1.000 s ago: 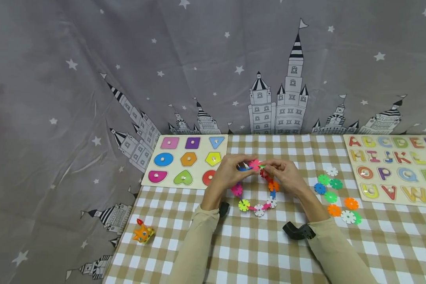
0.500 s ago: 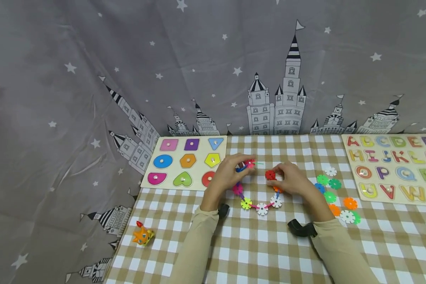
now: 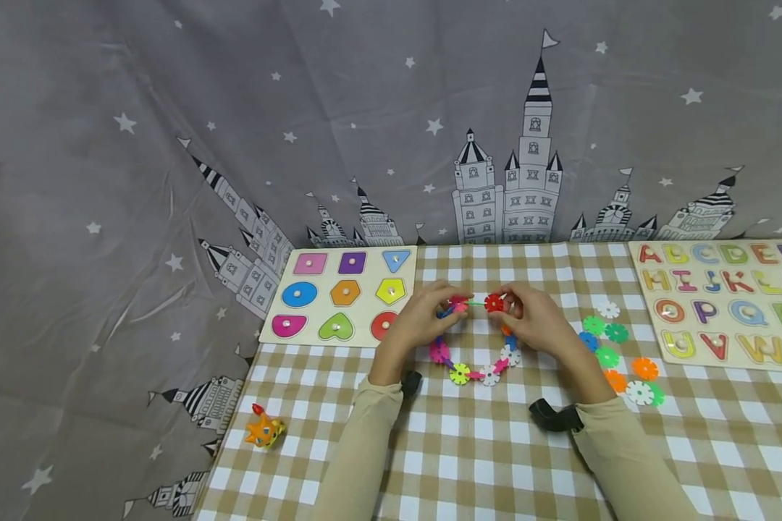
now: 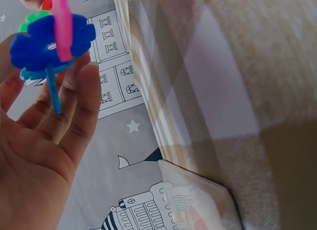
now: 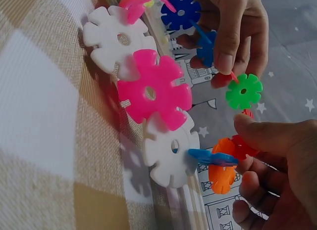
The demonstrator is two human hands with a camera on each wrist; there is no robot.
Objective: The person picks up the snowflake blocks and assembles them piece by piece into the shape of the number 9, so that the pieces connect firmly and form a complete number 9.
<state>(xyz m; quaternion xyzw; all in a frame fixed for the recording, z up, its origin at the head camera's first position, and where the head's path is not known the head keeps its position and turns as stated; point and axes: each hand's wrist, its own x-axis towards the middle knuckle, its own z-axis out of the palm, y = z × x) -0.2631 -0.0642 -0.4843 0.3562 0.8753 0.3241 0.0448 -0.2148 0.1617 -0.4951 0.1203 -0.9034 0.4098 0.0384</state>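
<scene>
A ring of notched plastic discs is held up between both hands. My left hand (image 3: 423, 315) pinches the pink disc (image 3: 459, 305) at its upper left. Edge-on beside that disc is a green disc (image 5: 243, 91). With thumb and fingers my right hand (image 3: 537, 318) grips the red disc (image 3: 494, 303), which meets the green one. Lower down the chain come an orange disc (image 5: 221, 175), white discs (image 5: 171, 148), a bright pink disc (image 5: 154, 89) and a yellow disc (image 3: 459, 373). Blue discs (image 4: 52, 39) hang by the left fingers. Whether red and green are slotted together, I cannot tell.
Loose discs (image 3: 607, 357) in green, blue, orange and white lie right of my right hand. A shape puzzle board (image 3: 280, 304) is at the back left, a letter puzzle board (image 3: 684, 297) at the right. A small orange toy figure (image 3: 263, 430) stands front left.
My right hand drew away from the pink and green discs, took hold of the red disc, then brought it up and leftward to the green disc. The left hand kept its grip.
</scene>
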